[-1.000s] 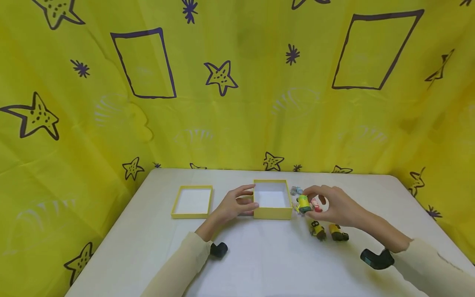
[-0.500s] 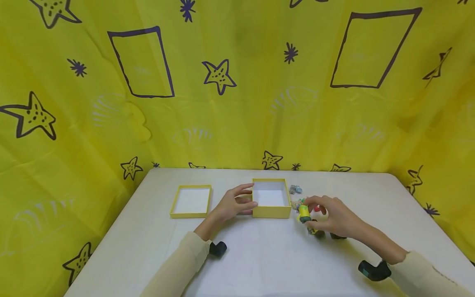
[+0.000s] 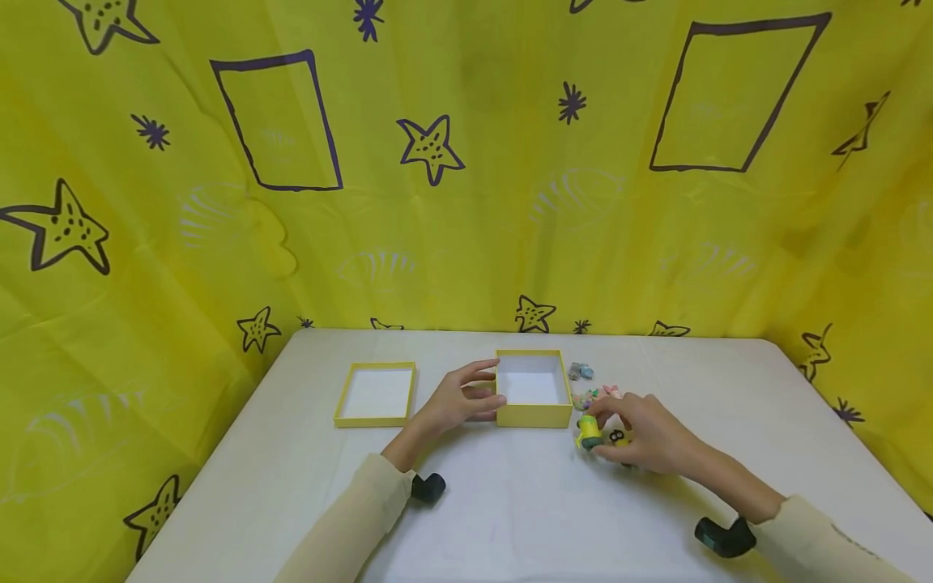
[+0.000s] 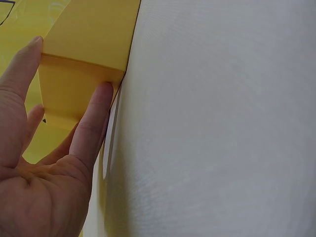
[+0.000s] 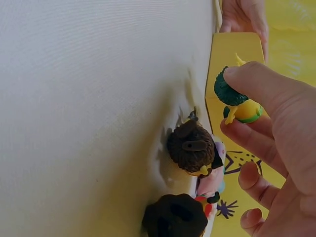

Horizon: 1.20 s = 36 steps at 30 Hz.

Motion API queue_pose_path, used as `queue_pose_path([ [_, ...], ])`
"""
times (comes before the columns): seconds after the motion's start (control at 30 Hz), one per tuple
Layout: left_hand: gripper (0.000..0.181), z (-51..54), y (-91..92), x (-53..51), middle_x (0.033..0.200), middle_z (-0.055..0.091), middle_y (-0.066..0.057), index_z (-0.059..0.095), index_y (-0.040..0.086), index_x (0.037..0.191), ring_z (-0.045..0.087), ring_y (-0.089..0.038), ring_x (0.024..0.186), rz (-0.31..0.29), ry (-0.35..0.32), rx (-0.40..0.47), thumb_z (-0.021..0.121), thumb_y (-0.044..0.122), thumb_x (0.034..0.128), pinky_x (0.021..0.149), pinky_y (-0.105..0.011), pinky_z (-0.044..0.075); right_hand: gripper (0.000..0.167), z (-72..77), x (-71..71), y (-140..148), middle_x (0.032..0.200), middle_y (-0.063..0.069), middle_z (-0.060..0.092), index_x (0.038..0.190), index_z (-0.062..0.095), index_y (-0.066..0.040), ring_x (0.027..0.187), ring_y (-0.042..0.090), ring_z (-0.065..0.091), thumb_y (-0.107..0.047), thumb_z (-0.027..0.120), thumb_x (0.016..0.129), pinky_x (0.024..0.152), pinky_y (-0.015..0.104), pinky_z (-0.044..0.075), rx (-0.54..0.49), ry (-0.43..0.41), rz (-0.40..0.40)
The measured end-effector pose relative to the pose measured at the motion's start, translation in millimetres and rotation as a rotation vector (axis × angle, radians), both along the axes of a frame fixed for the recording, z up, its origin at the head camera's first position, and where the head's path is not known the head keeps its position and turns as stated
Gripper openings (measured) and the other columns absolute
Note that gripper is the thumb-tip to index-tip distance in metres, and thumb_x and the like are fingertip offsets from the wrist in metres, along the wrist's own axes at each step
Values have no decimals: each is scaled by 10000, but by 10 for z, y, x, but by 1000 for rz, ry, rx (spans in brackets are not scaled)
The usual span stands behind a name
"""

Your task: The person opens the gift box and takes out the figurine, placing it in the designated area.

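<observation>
My left hand (image 3: 453, 405) touches the left side of an open yellow box (image 3: 534, 418) with white inside. In the left wrist view its fingers reach out against the box's wall (image 4: 74, 81). My right hand (image 3: 652, 435) pinches a small yellow toy figure (image 3: 588, 427) with a green lower part, just off the box's front right corner. Seen from the right wrist, the thumb presses the figure's dark green base (image 5: 227, 91) and fingertips support its other side. Another yellow toy figure with black goggles (image 3: 618, 436) is partly hidden behind the right hand.
The yellow-rimmed lid (image 3: 376, 394) lies to the left, white inside up. Right of the box are small grey and blue toys (image 3: 581, 372) and pink and multicoloured ones (image 3: 598, 395). Brown-based (image 5: 191, 148) and black-based toys (image 5: 174, 217) lie beside my right hand.
My right hand has brought the yellow and green figure toward me and slightly left, down past the box's right side. The left hand keeps its place on the box.
</observation>
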<state>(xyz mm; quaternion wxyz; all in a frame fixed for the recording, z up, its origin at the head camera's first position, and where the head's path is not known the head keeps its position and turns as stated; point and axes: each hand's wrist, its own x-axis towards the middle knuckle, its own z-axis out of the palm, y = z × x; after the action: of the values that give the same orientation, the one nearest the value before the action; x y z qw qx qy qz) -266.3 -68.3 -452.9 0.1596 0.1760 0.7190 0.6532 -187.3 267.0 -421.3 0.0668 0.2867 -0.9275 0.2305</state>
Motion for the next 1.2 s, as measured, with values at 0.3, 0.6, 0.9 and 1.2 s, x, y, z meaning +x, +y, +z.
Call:
queue_pose_path([
  [0.3, 706, 5, -2, -5, 1476, 504, -173, 518, 214, 1520, 614, -295, 1187, -7, 8, 5, 820, 102, 892, 832, -408, 627, 404, -20, 35, -31, 930, -217, 669, 1150, 721, -196, 754, 46, 505, -298, 891, 798, 667, 270, 339, 59, -29, -30],
  [0.6, 703, -22, -5, -28, 1475, 504, -181, 516, 202, 1521, 618, -296, 1186, -9, 9, 6, 815, 90, 894, 833, -403, 627, 429, -75, 38, -33, 938, -224, 672, 1168, 714, -195, 909, 91, 595, -317, 892, 797, 722, 319, 339, 72, -44, -42],
  [0.9, 705, 0, -3, -25, 1480, 498, -190, 508, 196, 1526, 620, -304, 1179, -19, 21, 12, 811, 92, 898, 833, -407, 627, 411, -67, 47, -17, 930, -225, 660, 1148, 716, -197, 895, 63, 570, -321, 892, 798, 718, 311, 334, 67, -53, -49],
  [1.2, 746, -10, -10, -18, 1499, 478, -206, 456, 135, 1557, 607, -311, 1208, -25, 11, 11, 807, 84, 900, 840, -402, 625, 404, -80, 10, 19, 917, -202, 682, 1145, 723, -162, 811, 12, 559, -336, 877, 815, 696, 264, 417, 55, -118, -27],
])
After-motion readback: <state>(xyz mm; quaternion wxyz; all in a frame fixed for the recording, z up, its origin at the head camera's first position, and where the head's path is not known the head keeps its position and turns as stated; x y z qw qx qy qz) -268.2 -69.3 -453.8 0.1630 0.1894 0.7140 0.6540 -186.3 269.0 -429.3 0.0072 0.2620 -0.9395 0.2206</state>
